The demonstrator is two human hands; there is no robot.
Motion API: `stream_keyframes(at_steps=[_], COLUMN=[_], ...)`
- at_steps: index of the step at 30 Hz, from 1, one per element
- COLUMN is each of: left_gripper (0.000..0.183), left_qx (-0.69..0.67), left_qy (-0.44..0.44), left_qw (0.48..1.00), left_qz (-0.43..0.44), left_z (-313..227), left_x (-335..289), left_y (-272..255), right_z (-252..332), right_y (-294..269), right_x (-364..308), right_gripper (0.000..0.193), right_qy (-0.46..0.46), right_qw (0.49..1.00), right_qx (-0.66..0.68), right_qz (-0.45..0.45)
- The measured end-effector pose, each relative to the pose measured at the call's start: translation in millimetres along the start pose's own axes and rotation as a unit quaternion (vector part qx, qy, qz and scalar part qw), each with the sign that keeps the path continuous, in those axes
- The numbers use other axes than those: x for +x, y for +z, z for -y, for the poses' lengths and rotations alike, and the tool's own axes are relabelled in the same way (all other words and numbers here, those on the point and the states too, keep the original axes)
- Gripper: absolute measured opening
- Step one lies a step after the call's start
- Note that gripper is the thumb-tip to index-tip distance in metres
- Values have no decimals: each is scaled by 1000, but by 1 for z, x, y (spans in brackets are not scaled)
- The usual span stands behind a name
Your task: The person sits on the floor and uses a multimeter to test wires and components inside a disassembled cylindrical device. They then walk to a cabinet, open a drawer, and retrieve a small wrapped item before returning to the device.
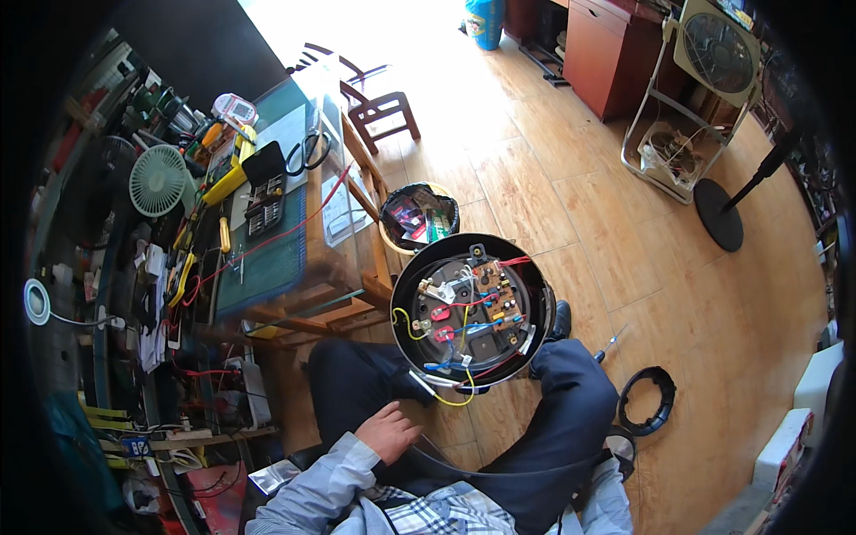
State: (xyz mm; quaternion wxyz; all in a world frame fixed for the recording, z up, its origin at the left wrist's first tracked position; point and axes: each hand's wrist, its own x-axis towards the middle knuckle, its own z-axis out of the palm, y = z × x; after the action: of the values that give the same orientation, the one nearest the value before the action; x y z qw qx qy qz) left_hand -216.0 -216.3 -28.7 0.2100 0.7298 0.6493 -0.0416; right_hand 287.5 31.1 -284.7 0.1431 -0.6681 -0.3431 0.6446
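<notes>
Showing at the frame's centre, between two dark-trousered knees (580, 392), a round black appliance shell (407, 290), exposing a brown circuit board (501, 290) and coloured wires (514, 261). Resting the bare left hand (390, 432) at lower centre, fingers loosely extended, gripping nothing. Being unable to see the right hand beyond its pale sleeve (609, 499), or tell its state. Crowding the shell's upper-left edge with a black-lined waste bin (389, 241); spreading wood-plank floor (580, 214) rightward, past a black plastic ring (670, 400) at lower right.
</notes>
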Motion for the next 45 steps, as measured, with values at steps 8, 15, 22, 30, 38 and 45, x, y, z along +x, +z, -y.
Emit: stream_keyframes(at_steps=[8, 15, 22, 30, 38, 45], left_gripper=[32, 26, 41, 54, 35, 35], left_qx=[36, 13, -186, -779, -860, -670], left_qy=[22, -11, -14, 111, -53, -344], left_qw=[999, 999, 975, 606, 401, 333], left_qz=[-14, -52, -119, -117, -312, -568], left_z=[-1, 7, 0, -55, -32, 26], left_x=[-4, 6, 12, -13, -82, -169], left_y=[17, 38, 27, -48, -24, -17], right_z=[61, 173, 221, 205, 187, 271], right_y=[8, -1, 75, 186, 224, 204], right_x=[-67, -133, -239, -297, -278, -184], right_gripper=[27, 16, 15, 17, 22, 21], right_qy=[-105, -217, -500, -590, -561, -480], right_qw=[907, 842, 827, 626, 700, 876], right_qx=[394, 493, 236, -266, -255, -50], right_qz=[104, 16, 103, 436, 360, 24])
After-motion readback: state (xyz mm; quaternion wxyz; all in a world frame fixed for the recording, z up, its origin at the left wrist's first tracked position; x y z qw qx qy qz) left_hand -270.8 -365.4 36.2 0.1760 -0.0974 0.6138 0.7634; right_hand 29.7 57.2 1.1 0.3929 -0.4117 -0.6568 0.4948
